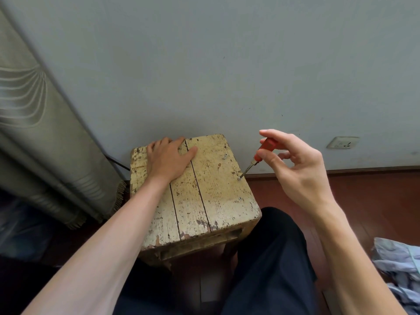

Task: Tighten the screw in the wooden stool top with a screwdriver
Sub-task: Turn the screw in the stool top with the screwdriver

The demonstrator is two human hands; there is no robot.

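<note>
Right hand [295, 169] — pinches screwdriver [264, 151] handle; shaft slants down and leftward from it onto screw [239, 178]. Left hand [167, 160] — flat on stool [216, 201], fingers straight, well left of screw.

We see the near half of the stool top [218, 201] open from above, while the left hand [168, 159] covers its far left corner, the wall [227, 64] closes the far side, the curtain [45, 144] crowds the left, and the screwdriver [263, 148] leans over the right edge.
</note>
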